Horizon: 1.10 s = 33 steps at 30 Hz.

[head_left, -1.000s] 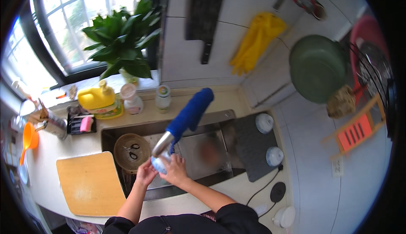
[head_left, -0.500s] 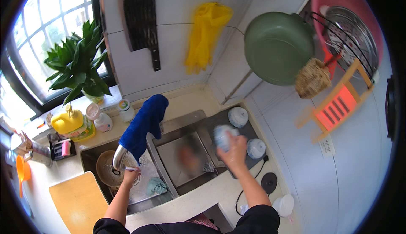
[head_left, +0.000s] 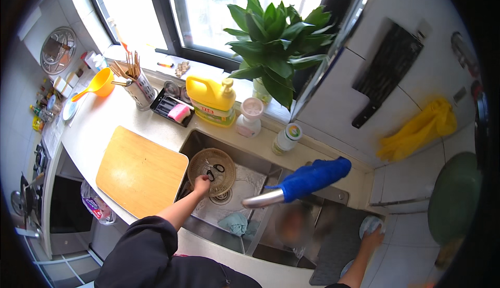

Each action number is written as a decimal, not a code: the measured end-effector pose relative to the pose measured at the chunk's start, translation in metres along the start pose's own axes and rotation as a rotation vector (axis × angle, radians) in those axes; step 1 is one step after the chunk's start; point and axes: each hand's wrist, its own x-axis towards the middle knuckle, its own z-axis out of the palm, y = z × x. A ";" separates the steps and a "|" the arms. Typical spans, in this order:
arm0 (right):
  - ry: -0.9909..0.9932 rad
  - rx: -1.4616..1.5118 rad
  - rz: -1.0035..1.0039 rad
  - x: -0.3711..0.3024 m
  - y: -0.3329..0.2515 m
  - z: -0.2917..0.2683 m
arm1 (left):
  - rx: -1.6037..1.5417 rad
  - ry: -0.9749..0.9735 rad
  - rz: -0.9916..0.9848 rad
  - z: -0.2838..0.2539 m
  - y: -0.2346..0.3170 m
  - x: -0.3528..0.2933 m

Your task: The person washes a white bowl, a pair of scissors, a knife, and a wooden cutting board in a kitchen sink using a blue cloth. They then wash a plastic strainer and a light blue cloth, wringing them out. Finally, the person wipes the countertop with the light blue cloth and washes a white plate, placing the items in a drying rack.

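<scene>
At the lower right, the right hand [head_left: 372,238] held a bowl [head_left: 367,224] in curled fingers at the gray mat [head_left: 337,249]; level, gentle support suited it. Left of centre, the left hand [head_left: 202,184], fingers bunched, met the basket [head_left: 227,179], its grip unclear.

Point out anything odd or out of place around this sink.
A blue cloth is wrapped over the faucet, leaving just its metal end bare, an unusual cover. A crumpled teal cloth lies loose in the left basin. The reddish shape in the right basin is too blurred to judge. No clear damage shows.
</scene>
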 end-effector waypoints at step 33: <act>-0.687 1.241 -0.696 -0.308 -0.329 0.004 | -0.526 -1.003 -0.551 -0.001 0.077 -0.110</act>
